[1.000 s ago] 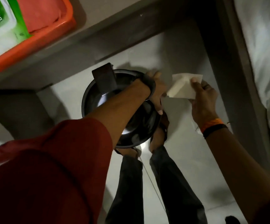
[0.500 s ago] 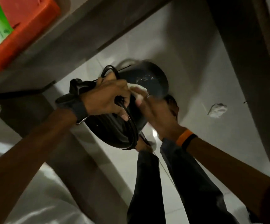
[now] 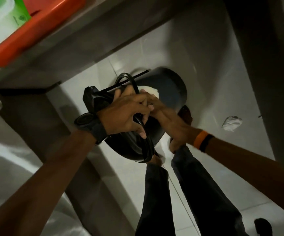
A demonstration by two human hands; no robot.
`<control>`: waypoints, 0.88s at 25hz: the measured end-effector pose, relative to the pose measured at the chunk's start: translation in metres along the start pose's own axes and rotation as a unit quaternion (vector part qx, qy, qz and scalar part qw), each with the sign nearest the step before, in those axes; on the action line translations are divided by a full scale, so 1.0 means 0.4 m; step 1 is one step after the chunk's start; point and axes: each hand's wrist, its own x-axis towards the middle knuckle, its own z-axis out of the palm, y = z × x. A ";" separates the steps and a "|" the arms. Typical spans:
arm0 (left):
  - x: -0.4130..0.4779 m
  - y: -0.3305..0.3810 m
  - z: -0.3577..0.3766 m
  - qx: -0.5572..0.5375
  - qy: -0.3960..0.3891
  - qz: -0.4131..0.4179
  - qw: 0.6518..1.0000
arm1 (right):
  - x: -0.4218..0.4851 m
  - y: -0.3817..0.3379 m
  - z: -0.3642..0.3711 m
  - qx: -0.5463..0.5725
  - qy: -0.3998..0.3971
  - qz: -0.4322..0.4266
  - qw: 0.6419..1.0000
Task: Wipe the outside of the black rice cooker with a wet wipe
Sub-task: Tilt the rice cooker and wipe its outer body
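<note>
Tipped over now and held off the floor, the black rice cooker [image 3: 168, 89], dark outer wall turned up toward the camera; a second back, upright with the glossy lid facing up. Meaning for the task, by my reading: outside wall and underside opened up to the wipe, so wiping proper under way rather than preparation.

Clamped round the near edge of the body, the left hand [image 3: 122, 114], its grip closed on the cooker and pinning the coiled power cord [image 3: 144, 143] against it, loop hanging just below the grip. A second back, same hand merely resting over the top rim.

Just beyond that grip and touching it, the right hand [image 3: 161, 109], fingers pressed flat on the wet wipe [image 3: 150, 91]; grip closed on the wipe, white edge peeking out past the fingertips against the wall. A second back, wipe held up in the air, well apart from the cooker.

Well off to the far side of the right grip, a crumpled white wad [image 3: 232, 122] on the floor, probably a spent wipe, though too small to be sure. Far up and away from the left grip, a green wipes pack [image 3: 3, 17] in an orange tray [image 3: 56, 16] on the worktop.

Likely left to do: remaining wall and base, with the cord in the way.
</note>
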 end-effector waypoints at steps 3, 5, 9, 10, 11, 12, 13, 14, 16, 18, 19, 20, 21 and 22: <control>-0.026 -0.011 0.029 0.036 -0.005 0.013 0.999 | 0.108 0.060 -0.066 -0.078 -0.029 0.013 0.996; -0.040 -0.008 0.047 0.070 -0.014 0.040 0.997 | 0.218 0.110 -0.116 -0.138 -0.017 0.140 0.980; -0.048 -0.008 0.069 0.131 -0.029 0.085 0.987 | 0.272 0.064 -0.055 -0.165 -0.109 0.090 0.976; -0.052 -0.012 0.071 0.128 -0.029 0.083 0.988 | 0.246 0.042 -0.033 -0.141 -0.130 0.050 0.980; -0.056 -0.017 0.073 0.119 -0.029 0.079 0.989 | 0.222 0.040 -0.030 -0.127 -0.149 0.015 0.981; -0.060 -0.021 0.074 0.111 -0.029 0.074 0.991 | 0.205 0.052 -0.043 -0.129 -0.159 0.000 0.979; -0.062 -0.024 0.074 0.104 -0.027 0.071 0.992 | 0.200 0.077 -0.064 -0.156 -0.141 -0.002 0.978; -0.063 -0.026 0.073 0.094 -0.019 0.065 0.993 | 0.198 0.102 -0.090 -0.182 -0.101 0.028 0.978; -0.061 -0.026 0.067 0.068 0.003 0.049 0.996 | 0.176 0.133 -0.123 -0.180 -0.014 0.128 0.975; -0.049 -0.025 0.054 0.035 0.016 0.035 0.999 | 0.125 0.104 -0.087 -0.103 0.028 0.147 0.983; -0.043 -0.027 0.043 0.009 0.024 0.019 1.000 | 0.090 0.069 -0.046 -0.052 0.018 0.101 0.993; -0.037 -0.033 0.032 -0.025 0.033 -0.001 0.999 | 0.048 0.026 0.000 -0.009 -0.003 0.045 0.999; -0.033 -0.043 0.021 -0.063 0.040 -0.020 0.997 | 0.009 0.001 0.035 0.020 -0.024 -0.004 1.000; -0.030 -0.051 0.013 -0.096 0.044 -0.033 0.994 | -0.009 -0.001 0.046 0.020 -0.036 -0.038 0.998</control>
